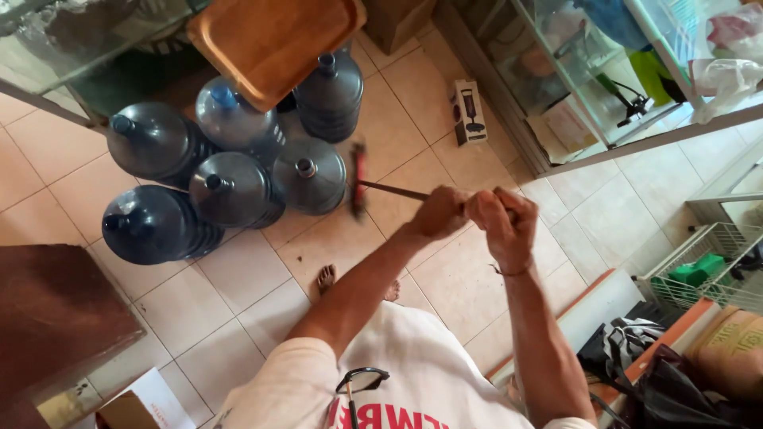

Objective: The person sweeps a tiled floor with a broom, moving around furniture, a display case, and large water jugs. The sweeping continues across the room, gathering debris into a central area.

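Beside the water jugs (230,171), left hand (439,212) and right hand (502,225) grip a broom (359,181)

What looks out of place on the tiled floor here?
A small upright cardboard box stands alone on the beige tiled floor by the glass cabinet. The large blue plastic water jugs stand together; nothing looks spilled.
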